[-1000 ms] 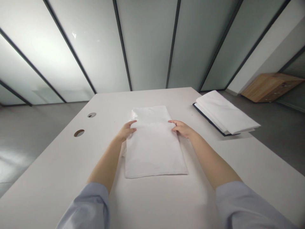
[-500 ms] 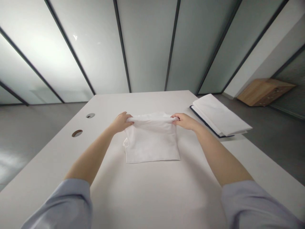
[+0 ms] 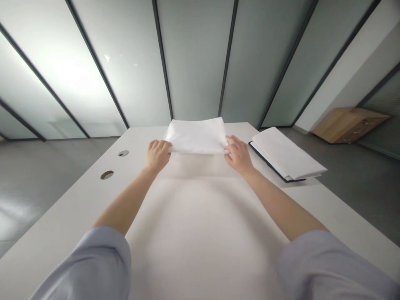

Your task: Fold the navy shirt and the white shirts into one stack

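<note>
Between my two hands a white cloth drawstring bag is stretched, lifted off the table with a shadow under it. Its near edge runs from one hand to the other, and the rest extends away from me. My left hand is closed on the near left corner. At the near right corner, my right hand grips the cloth with bent fingers. The cord is not visible now.
The white table stretches ahead to a frosted glass wall. On its right lies a stack of folded white cloth over something dark-edged. Two round holes are at the left, one with a metal cover. A wooden cabinet stands beyond.
The bag was lying toward me on the table; now it is raised and swung over to the far side of my hands. Both hands have turned, knuckles up.
</note>
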Demonstrator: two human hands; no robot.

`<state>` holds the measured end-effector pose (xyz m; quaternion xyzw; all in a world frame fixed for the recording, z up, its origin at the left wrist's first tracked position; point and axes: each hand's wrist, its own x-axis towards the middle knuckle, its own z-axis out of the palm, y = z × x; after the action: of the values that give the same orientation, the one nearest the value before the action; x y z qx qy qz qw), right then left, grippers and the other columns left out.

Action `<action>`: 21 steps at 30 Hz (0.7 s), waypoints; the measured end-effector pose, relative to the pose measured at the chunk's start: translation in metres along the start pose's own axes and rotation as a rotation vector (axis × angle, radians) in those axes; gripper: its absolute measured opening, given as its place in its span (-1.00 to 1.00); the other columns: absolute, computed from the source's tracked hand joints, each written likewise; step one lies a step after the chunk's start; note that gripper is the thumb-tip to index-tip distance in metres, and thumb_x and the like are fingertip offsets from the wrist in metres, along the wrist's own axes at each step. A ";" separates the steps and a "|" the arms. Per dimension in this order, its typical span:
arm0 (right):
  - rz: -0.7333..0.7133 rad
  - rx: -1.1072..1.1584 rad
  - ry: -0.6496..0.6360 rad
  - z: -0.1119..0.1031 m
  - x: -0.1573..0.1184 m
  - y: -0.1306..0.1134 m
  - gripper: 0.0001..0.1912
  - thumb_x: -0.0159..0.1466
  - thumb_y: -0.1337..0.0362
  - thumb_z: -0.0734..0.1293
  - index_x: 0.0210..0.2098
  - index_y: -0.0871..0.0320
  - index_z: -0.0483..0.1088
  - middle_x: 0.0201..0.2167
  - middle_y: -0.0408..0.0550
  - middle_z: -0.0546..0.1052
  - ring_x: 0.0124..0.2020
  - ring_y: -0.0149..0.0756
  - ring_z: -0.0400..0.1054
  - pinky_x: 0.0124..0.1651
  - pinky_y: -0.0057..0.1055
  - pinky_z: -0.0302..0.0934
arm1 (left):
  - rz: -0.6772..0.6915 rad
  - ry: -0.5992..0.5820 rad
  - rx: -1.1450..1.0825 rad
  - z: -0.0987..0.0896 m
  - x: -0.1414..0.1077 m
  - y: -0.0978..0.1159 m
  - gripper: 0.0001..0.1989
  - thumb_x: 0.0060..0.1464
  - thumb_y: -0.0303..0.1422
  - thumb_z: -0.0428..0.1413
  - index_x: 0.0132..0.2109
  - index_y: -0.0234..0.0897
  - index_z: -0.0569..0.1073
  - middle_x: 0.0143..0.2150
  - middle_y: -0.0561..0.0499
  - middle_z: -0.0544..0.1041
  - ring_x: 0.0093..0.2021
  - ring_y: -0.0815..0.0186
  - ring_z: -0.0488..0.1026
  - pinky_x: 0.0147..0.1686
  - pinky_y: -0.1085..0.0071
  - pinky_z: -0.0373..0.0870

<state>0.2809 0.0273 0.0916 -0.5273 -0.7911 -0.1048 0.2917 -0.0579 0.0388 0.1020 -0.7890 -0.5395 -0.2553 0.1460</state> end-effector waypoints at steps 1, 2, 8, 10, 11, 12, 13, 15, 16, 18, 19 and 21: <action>-0.025 0.018 -0.097 0.011 -0.015 0.000 -0.70 0.17 0.43 0.22 -0.11 0.13 0.40 0.24 0.11 0.31 0.34 0.03 -0.02 0.26 -0.01 -0.08 | -0.005 -0.082 0.014 0.014 -0.019 0.002 -0.63 0.09 -0.45 -0.01 0.04 -0.22 0.44 -0.05 -0.19 0.47 0.10 0.02 0.31 0.24 0.06 0.05; -0.054 0.041 -0.202 0.022 -0.029 -0.001 -0.69 0.13 0.44 0.24 -0.13 0.13 0.41 0.19 0.09 0.38 0.32 0.00 0.05 0.26 -0.04 -0.06 | 0.013 -0.178 0.025 0.028 -0.037 0.004 -0.60 0.06 -0.47 0.00 0.05 -0.21 0.45 -0.07 -0.19 0.48 0.06 0.02 0.34 0.22 0.08 0.09; -0.065 0.188 -0.397 0.057 -0.071 0.003 -0.55 0.07 0.45 0.24 -0.03 0.17 0.41 0.04 0.09 0.50 0.13 -0.13 0.32 0.20 -0.21 0.10 | -0.081 -0.305 -0.023 0.061 -0.087 0.006 -0.54 -0.06 -0.47 0.06 0.04 -0.20 0.48 0.10 -0.18 0.43 0.15 0.00 0.30 0.13 0.14 0.26; -0.064 0.230 -0.340 0.062 -0.075 0.008 -0.49 0.06 0.42 0.26 0.04 0.18 0.40 0.15 0.13 0.42 0.19 -0.10 0.26 0.23 -0.17 0.09 | -0.048 -0.316 -0.111 0.058 -0.087 0.003 -0.52 -0.11 -0.48 0.07 0.03 -0.21 0.48 0.19 -0.14 0.39 0.22 0.03 0.26 0.18 0.16 0.24; -0.066 0.247 -0.315 0.064 -0.077 0.011 -0.46 0.06 0.40 0.28 0.07 0.18 0.39 0.19 0.13 0.39 0.22 -0.08 0.24 0.24 -0.14 0.08 | -0.035 -0.329 -0.160 0.057 -0.087 0.001 -0.50 -0.13 -0.48 0.07 0.03 -0.22 0.47 0.21 -0.13 0.38 0.23 0.05 0.26 0.21 0.18 0.22; -0.071 0.262 -0.294 0.067 -0.078 0.014 -0.44 0.05 0.39 0.29 0.08 0.18 0.39 0.20 0.14 0.37 0.23 -0.05 0.22 0.25 -0.11 0.08 | -0.033 -0.340 -0.207 0.057 -0.086 0.000 -0.48 -0.15 -0.48 0.06 0.05 -0.24 0.46 0.21 -0.12 0.39 0.23 0.07 0.27 0.22 0.20 0.21; -0.076 0.274 -0.275 0.070 -0.078 0.018 -0.42 0.04 0.38 0.31 0.09 0.17 0.39 0.20 0.14 0.38 0.24 -0.02 0.22 0.25 -0.08 0.08 | -0.042 -0.348 -0.252 0.057 -0.086 -0.002 -0.45 -0.18 -0.49 0.05 0.06 -0.25 0.45 0.19 -0.12 0.42 0.21 0.08 0.30 0.22 0.21 0.22; -0.075 0.297 -0.235 0.075 -0.078 0.024 -0.43 0.02 0.37 0.34 0.06 0.15 0.43 0.12 0.13 0.45 0.23 0.03 0.23 0.25 -0.03 0.09 | -0.091 -0.351 -0.334 0.059 -0.086 -0.005 -0.40 -0.22 -0.50 0.04 0.08 -0.26 0.43 0.11 -0.11 0.49 0.14 0.09 0.38 0.19 0.22 0.26; -0.071 0.313 -0.213 0.078 -0.077 0.026 -0.45 0.01 0.36 0.35 0.03 0.14 0.45 0.07 0.11 0.49 0.22 0.05 0.25 0.24 -0.02 0.10 | -0.133 -0.344 -0.376 0.060 -0.086 -0.006 -0.39 -0.22 -0.49 0.03 0.08 -0.26 0.43 0.06 -0.09 0.52 0.10 0.10 0.42 0.15 0.22 0.30; -0.052 0.361 -0.174 0.081 -0.076 0.030 -0.51 0.04 0.33 0.37 -0.01 0.11 0.47 -0.01 0.08 0.54 0.17 0.04 0.31 0.21 -0.03 0.15 | -0.242 -0.314 -0.467 0.062 -0.085 -0.009 -0.44 -0.21 -0.47 0.03 0.05 -0.25 0.46 -0.03 -0.06 0.56 -0.02 0.12 0.49 0.03 0.24 0.39; -0.036 0.390 -0.161 0.082 -0.076 0.031 -0.54 0.06 0.31 0.37 -0.01 0.10 0.47 -0.04 0.06 0.55 0.12 0.02 0.35 0.18 -0.05 0.19 | -0.303 -0.293 -0.518 0.063 -0.085 -0.011 -0.48 -0.18 -0.43 0.05 0.02 -0.25 0.47 -0.07 -0.06 0.58 -0.09 0.13 0.51 -0.04 0.25 0.43; 0.003 0.440 -0.150 0.082 -0.076 0.032 -0.57 0.11 0.25 0.37 -0.01 0.10 0.47 -0.07 0.06 0.56 0.02 -0.04 0.42 0.12 -0.09 0.25 | -0.410 -0.253 -0.634 0.064 -0.084 -0.015 -0.56 -0.11 -0.31 0.09 -0.03 -0.29 0.49 -0.16 -0.05 0.59 -0.21 0.14 0.53 -0.19 0.27 0.46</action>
<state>0.3017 0.0213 -0.0230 -0.4586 -0.8136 0.1100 0.3399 -0.0804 0.0115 0.0017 -0.6962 -0.5939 -0.3337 -0.2263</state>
